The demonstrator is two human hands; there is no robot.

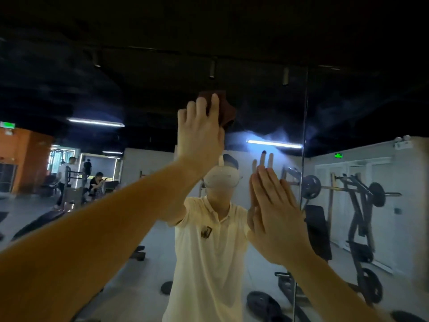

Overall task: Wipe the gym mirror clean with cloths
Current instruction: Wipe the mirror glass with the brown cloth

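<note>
My left hand (199,133), fingers near straight, presses the brown cloth (226,110) on the mirror (139,89) high up, left of its panel seam (304,126); my right hand (274,217), lower, touches the glass with straight fingers, holding nothing.

Cloth (227,110) high on the mirror (139,89) behind the left hand (199,135), right hand (276,214) lower right.

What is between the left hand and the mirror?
A dark brown cloth, pressed against the mirror under the left hand, seen in the head view.
</note>
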